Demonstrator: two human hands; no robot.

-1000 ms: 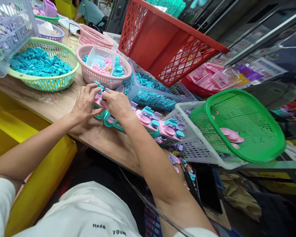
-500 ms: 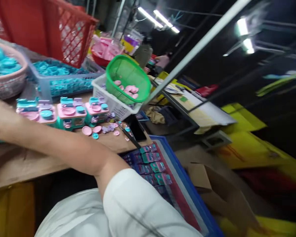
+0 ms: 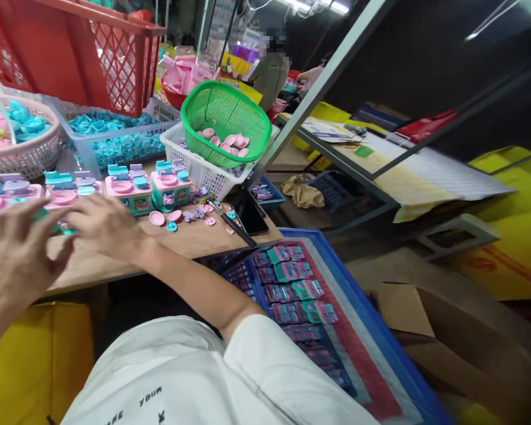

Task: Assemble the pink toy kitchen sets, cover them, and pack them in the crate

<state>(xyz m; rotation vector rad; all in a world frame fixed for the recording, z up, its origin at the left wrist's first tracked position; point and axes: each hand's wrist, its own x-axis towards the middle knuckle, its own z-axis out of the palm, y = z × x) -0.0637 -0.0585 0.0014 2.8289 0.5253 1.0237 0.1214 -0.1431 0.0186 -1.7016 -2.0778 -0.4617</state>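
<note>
A row of small toy kitchen sets in pink, teal and purple runs along the table. My right hand (image 3: pixel 108 230) has its fingers bent against the front of one toy kitchen set (image 3: pixel 62 198), partly covering it. Close by on the left, my left hand (image 3: pixel 20 254) is slightly blurred, with thumb and fingers apart in front of the sets. To the right stand another toy kitchen set (image 3: pixel 128 189) and an end set (image 3: pixel 171 186). Loose pink bowls (image 3: pixel 157 218) and a teal disc (image 3: pixel 172 226) lie before them.
Behind the row are a clear bin (image 3: pixel 86 147) of teal parts, a pink basket (image 3: pixel 35 154) and a red crate (image 3: pixel 71 65). A green basket (image 3: pixel 225 118) rests on a white crate (image 3: pixel 203 177). A phone (image 3: pixel 250 212) lies near the table edge; a blue tray (image 3: pixel 331 254) sits lower right.
The view has swung to the right, bringing the blue tray and cardboard box into sight. Both hands stay by the toy row; my left hand left the view and is back at the left edge.
</note>
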